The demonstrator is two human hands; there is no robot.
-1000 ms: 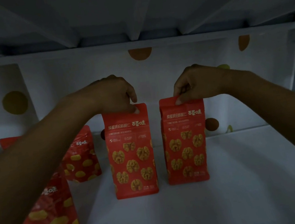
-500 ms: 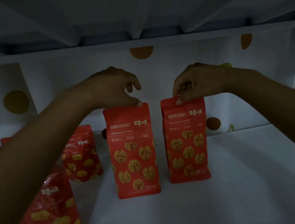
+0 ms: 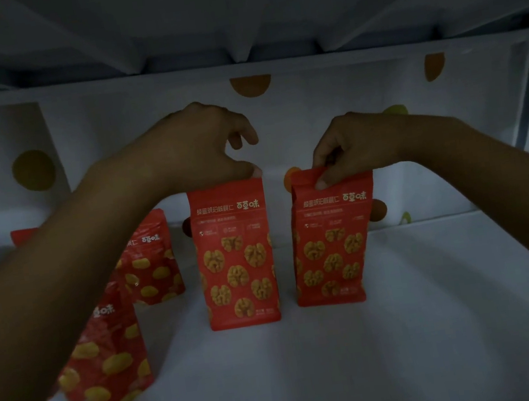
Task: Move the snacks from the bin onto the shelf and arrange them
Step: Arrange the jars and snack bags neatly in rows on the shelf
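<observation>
Arranging on the shelf [image 3: 411,332]: only touching the left walnut bag [image 3: 236,265] with the loosely curled left hand [image 3: 201,148], pinching the top of the right walnut bag [image 3: 331,248] with the right hand [image 3: 357,146]. Next, probably: straighten it, release gently.

Dim, white, orange-dotted back wall [image 3: 343,94]

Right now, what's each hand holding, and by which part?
Right hand pinches the right walnut bag by its top edge. Left hand only touches the left walnut bag at its top.
</observation>
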